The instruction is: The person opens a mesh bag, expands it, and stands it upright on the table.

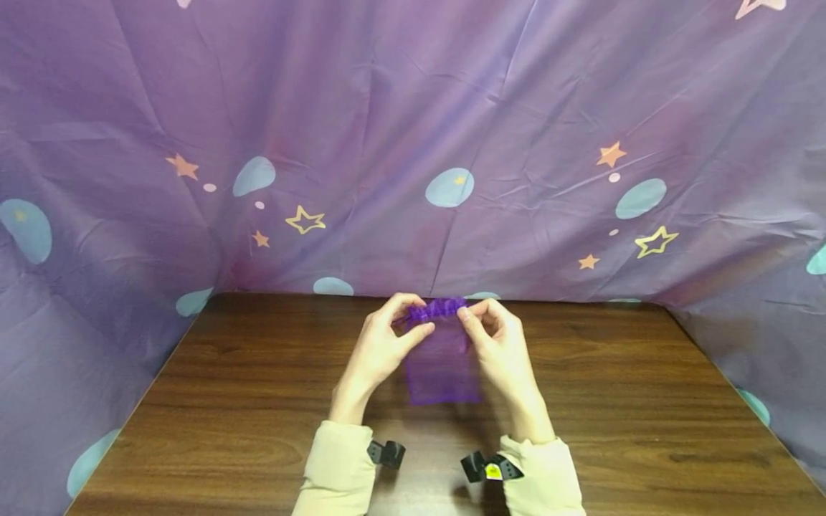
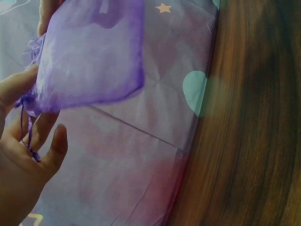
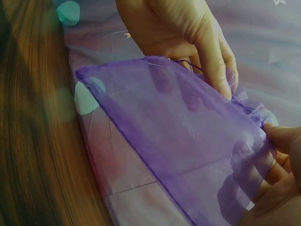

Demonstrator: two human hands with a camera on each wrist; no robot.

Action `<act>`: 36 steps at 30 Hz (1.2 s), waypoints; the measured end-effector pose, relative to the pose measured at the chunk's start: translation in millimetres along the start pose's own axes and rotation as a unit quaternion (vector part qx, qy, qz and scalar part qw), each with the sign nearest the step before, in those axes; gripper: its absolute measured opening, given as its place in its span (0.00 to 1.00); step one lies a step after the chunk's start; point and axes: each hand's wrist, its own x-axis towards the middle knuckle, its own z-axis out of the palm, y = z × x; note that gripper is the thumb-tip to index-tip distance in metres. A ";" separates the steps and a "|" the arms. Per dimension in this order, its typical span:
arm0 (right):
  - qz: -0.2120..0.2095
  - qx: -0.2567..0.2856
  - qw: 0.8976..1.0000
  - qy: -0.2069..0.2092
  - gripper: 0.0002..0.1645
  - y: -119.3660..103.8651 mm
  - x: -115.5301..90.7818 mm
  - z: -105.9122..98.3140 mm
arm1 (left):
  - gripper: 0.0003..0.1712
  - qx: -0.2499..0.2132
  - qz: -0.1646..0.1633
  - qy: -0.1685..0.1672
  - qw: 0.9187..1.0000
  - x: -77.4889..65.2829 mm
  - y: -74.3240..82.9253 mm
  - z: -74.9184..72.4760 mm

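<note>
A sheer purple pouch (image 1: 442, 369) is hanging over the table (image 1: 226, 401) between both hands, its body extending toward six o'clock; at its gathered mouth's nine o'clock end, the left hand (image 1: 382, 340) is holding on with thumb and curved fingers slightly parted; at three o'clock, the right hand (image 1: 505, 345) is pinching the other end, thumb and forefinger nearly together.

the sheer purple bag (image 3: 174, 117) is pinched along its gathered edge by the left hand (image 3: 188, 33) and, farther right, by the right hand (image 3: 277, 193); beyond, the wooden counter (image 3: 33, 141) is bordered by patterned cloth (image 3: 268, 56).
</note>
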 end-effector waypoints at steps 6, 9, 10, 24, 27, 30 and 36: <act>0.007 -0.006 1.000 0.011 0.08 6.6 1.5 -2.0 | 0.13 -0.040 -0.011 0.002 0.999 0.2 -1.7 2.4; 0.018 -0.007 1.000 0.016 0.09 15.0 3.3 -3.1 | 0.13 -0.064 -0.024 -0.001 0.998 0.5 -1.6 2.2; 0.020 -0.008 1.000 0.017 0.10 16.3 3.4 -3.3 | 0.13 -0.073 -0.029 -0.002 0.997 0.5 -1.1 2.1; 0.028 -0.027 0.999 0.024 0.10 16.4 3.6 -2.6 | 0.07 -0.066 -0.045 -0.026 0.996 -1.9 36.0 -5.2; 0.022 -0.032 0.999 0.006 0.08 15.6 3.6 -4.6 | 0.06 -0.054 -0.041 -0.048 0.997 -2.5 38.1 -8.2; 0.000 -0.047 0.999 -0.011 0.12 15.4 3.4 -7.5 | 0.05 -0.054 -0.055 -0.062 0.995 -2.8 39.2 -11.3; -0.070 -0.115 0.989 -0.061 0.32 19.0 2.7 -10.9 | 0.05 -0.039 -0.069 -0.080 0.994 -1.8 27.8 -10.6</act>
